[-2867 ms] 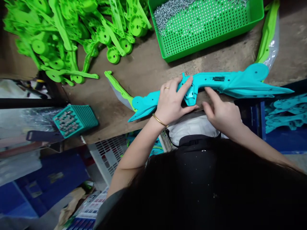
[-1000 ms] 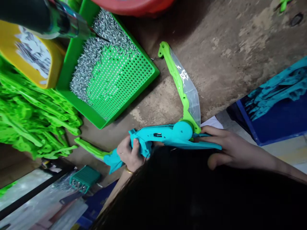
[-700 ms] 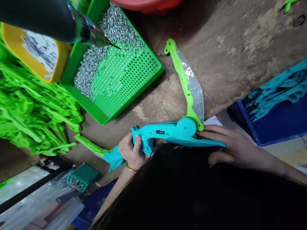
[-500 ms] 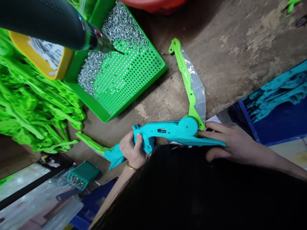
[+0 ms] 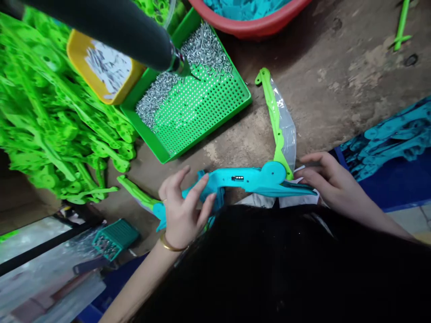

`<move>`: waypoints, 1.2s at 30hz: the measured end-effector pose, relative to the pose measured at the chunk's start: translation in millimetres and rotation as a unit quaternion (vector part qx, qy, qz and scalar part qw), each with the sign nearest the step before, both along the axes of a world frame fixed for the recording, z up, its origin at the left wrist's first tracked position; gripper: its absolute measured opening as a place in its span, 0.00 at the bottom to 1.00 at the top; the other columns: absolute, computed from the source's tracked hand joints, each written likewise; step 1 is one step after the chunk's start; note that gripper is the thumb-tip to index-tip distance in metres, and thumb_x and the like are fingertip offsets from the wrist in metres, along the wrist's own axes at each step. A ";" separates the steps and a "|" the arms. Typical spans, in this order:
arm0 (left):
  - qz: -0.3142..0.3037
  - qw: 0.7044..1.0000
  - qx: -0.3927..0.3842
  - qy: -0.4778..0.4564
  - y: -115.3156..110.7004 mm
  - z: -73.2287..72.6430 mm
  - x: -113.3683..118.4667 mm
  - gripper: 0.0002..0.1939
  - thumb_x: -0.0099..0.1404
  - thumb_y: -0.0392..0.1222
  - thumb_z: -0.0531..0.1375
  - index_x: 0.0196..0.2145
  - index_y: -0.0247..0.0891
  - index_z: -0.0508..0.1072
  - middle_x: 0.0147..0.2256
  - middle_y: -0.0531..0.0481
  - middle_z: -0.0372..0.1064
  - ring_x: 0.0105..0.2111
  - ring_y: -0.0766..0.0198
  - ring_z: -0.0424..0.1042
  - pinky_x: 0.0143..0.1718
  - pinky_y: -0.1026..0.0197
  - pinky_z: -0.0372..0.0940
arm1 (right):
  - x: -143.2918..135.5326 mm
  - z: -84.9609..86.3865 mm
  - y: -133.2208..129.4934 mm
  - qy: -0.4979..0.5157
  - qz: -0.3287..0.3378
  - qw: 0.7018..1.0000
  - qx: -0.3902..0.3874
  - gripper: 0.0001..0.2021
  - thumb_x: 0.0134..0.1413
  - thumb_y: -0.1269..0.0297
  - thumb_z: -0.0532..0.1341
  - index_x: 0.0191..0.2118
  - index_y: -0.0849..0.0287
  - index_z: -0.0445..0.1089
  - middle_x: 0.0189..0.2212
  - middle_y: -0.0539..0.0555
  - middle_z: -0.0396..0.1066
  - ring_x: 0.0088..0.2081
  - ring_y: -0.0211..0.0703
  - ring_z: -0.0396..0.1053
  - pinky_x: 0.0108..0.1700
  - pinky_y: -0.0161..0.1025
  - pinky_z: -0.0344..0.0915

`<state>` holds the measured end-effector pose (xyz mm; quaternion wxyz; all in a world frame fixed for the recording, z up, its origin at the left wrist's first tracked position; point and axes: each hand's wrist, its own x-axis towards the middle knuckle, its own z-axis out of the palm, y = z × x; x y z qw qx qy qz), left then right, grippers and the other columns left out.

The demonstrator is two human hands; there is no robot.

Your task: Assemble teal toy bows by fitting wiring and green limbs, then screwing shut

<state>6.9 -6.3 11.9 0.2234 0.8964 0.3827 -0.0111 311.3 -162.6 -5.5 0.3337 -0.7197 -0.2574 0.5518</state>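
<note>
A blue plastic toy-like body [image 5: 254,178] with a round hub lies low in the middle, a small slot with metal in it on top. From its hub end rises a light-green arm [image 5: 272,105] edged with clear film; a second green arm [image 5: 134,192] sticks out at the left end. My left hand [image 5: 182,204] is over the body's left part, fingers spread and partly covering it. Beside the body's pointed right end, my right hand [image 5: 328,181] has its fingers loosely bent and apart. Dark hair hides the lower middle.
A black power screwdriver [image 5: 134,36] hangs over a green basket [image 5: 208,139] of screws. Near it are a yellow dish [image 5: 117,96] of metal pins, heaped green parts [image 5: 60,116] and a red basin [image 5: 249,27]. A blue bin [image 5: 387,188] holds blue parts at right.
My left hand has loosened from its grip on the blue body and spread its fingers. My right hand has shifted up, its fingers more bent. The whole view has shifted slightly.
</note>
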 end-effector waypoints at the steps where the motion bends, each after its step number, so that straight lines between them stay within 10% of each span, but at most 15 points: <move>1: -0.005 0.999 0.029 -0.029 1.2 3.3 15.1 0.24 0.65 0.44 0.61 0.59 0.44 0.67 0.62 0.38 0.57 0.62 0.41 0.57 0.62 0.36 0.54 | 0.8 1.6 -2.8 0.004 0.000 1.000 0.005 0.23 0.58 0.44 0.60 0.50 0.55 0.63 0.37 0.54 0.78 0.36 0.42 0.77 0.34 0.36 0.72; 8: -0.139 0.980 -0.132 -0.050 -2.1 -4.0 108.6 0.25 0.70 0.57 0.55 0.53 0.34 0.69 0.49 0.38 0.70 0.48 0.49 0.68 0.49 0.46 0.66 | -22.4 -2.8 -13.3 0.134 -0.069 0.989 -0.004 0.22 0.49 0.48 0.68 0.43 0.59 0.69 0.30 0.53 0.78 0.32 0.44 0.78 0.38 0.41 0.76; 13: -0.172 0.970 -0.168 -0.031 7.8 4.8 107.2 0.22 0.70 0.57 0.55 0.48 0.35 0.69 0.48 0.39 0.70 0.48 0.51 0.68 0.50 0.47 0.64 | -43.6 -6.0 -16.6 0.071 -0.138 0.986 0.057 0.16 0.52 0.53 0.68 0.40 0.58 0.72 0.32 0.53 0.79 0.32 0.45 0.79 0.39 0.43 0.77; 23: -0.232 0.911 -0.341 0.016 48.8 26.1 112.0 0.24 0.63 0.62 0.62 0.43 0.38 0.71 0.29 0.53 0.73 0.26 0.65 0.71 0.28 0.64 0.60 | -40.6 13.0 -17.3 -0.155 0.044 0.957 0.241 0.07 0.56 0.62 0.65 0.41 0.54 0.75 0.36 0.52 0.80 0.31 0.39 0.78 0.37 0.34 0.76; 36: -0.211 0.952 -0.223 0.008 38.2 14.9 107.1 0.29 0.64 0.67 0.57 0.43 0.36 0.70 0.31 0.50 0.74 0.26 0.66 0.72 0.28 0.65 0.61 | -24.1 15.8 -5.0 -0.209 0.157 0.936 0.233 0.10 0.61 0.56 0.61 0.42 0.55 0.74 0.46 0.56 0.74 0.45 0.40 0.75 0.45 0.34 0.73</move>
